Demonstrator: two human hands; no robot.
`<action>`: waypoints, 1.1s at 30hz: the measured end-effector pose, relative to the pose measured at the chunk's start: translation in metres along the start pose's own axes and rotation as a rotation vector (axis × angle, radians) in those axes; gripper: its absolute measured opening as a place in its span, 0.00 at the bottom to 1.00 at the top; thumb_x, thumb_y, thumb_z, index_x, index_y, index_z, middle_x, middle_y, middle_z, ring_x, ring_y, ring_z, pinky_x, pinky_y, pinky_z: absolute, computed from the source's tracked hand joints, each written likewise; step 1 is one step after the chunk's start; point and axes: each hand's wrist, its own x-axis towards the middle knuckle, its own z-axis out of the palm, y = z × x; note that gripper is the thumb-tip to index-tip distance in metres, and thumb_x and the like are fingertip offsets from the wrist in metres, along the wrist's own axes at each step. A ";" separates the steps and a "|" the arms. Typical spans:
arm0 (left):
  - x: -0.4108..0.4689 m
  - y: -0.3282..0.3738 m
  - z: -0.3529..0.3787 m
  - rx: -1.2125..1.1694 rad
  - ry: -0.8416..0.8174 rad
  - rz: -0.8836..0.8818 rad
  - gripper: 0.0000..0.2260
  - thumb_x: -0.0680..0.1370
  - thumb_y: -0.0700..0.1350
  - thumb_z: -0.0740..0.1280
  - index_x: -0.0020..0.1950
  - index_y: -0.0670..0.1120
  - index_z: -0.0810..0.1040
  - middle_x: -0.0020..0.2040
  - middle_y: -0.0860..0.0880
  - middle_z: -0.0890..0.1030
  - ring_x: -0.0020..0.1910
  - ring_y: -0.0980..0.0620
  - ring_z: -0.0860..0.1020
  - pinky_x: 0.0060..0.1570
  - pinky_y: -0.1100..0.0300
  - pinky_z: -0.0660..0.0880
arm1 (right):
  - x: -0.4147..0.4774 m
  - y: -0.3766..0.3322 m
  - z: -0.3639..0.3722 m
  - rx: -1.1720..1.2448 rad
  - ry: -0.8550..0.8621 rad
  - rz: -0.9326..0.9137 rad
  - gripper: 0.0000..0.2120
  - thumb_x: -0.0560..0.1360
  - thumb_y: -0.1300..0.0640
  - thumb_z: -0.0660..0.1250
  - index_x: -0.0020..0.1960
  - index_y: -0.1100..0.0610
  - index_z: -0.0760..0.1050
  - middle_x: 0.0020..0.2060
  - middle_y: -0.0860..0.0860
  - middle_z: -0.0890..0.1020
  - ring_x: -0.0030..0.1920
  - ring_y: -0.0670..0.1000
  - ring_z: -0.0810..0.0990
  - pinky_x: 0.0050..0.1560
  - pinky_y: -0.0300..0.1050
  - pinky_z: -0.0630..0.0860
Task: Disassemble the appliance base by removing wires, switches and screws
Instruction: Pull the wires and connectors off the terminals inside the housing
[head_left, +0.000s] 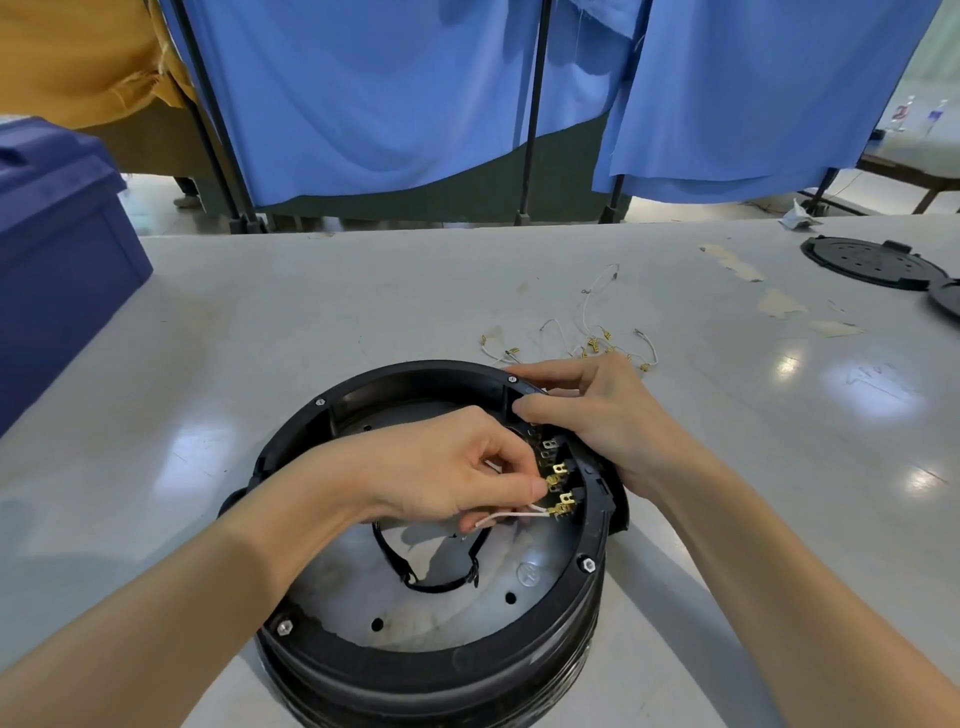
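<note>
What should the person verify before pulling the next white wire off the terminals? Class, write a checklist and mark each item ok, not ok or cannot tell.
1. The appliance base is steadied: the right hand grips its rim. Ok.
2. The left hand pinches the white wire at its connector end, by the brass terminals. Ok.
3. The connector is loose on its tab: cannot tell.
4. The black cable lies lower in the base, away from the pull. Ok.
5. A spot for the freed wire: the removed wires lie on the table behind the base. Ok.
6. The rim screws are still in, holding the base together. Ok.
</note>
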 end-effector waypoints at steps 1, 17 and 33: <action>0.000 0.001 0.000 -0.020 -0.008 -0.009 0.12 0.80 0.47 0.64 0.41 0.41 0.79 0.29 0.39 0.74 0.29 0.52 0.69 0.36 0.63 0.68 | 0.000 0.000 0.000 0.001 -0.001 -0.005 0.17 0.70 0.67 0.70 0.44 0.45 0.86 0.37 0.56 0.86 0.33 0.50 0.84 0.34 0.40 0.79; 0.011 0.026 0.010 -0.160 0.068 -0.231 0.10 0.81 0.43 0.62 0.45 0.39 0.79 0.31 0.44 0.78 0.29 0.55 0.74 0.29 0.64 0.61 | 0.003 0.002 0.000 -0.028 -0.004 -0.034 0.19 0.69 0.68 0.69 0.44 0.44 0.86 0.38 0.55 0.87 0.35 0.50 0.84 0.38 0.43 0.82; 0.006 0.020 0.025 -0.133 0.241 -0.238 0.13 0.80 0.45 0.64 0.36 0.44 0.78 0.22 0.51 0.75 0.27 0.54 0.72 0.36 0.62 0.65 | 0.001 0.001 0.000 0.012 -0.027 -0.006 0.18 0.69 0.67 0.69 0.45 0.44 0.86 0.38 0.57 0.86 0.35 0.53 0.81 0.38 0.45 0.79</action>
